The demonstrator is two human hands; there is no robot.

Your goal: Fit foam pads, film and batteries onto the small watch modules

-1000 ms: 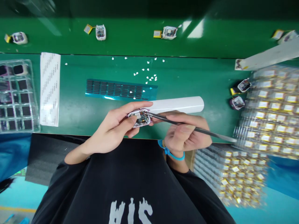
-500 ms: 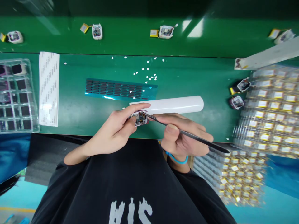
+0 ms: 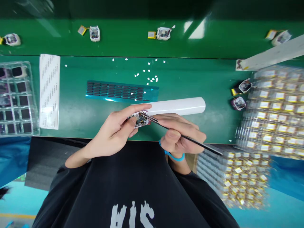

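Above the table edge, the left hand (image 3: pixel 114 133) pinches a small open device (image 3: pixel 137 119) between fingertips. The right hand (image 3: pixel 178 134) grips tweezers (image 3: pixel 180 136), tips touching the device's inside.

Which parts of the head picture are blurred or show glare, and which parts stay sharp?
Head view: the stacked battery trays at the right edge are smeared by blur; a pale glare streak lies on the far green belt; the left hand, the right hand, the small device and the tweezers are fairly sharp; straight edges bend near the corners.
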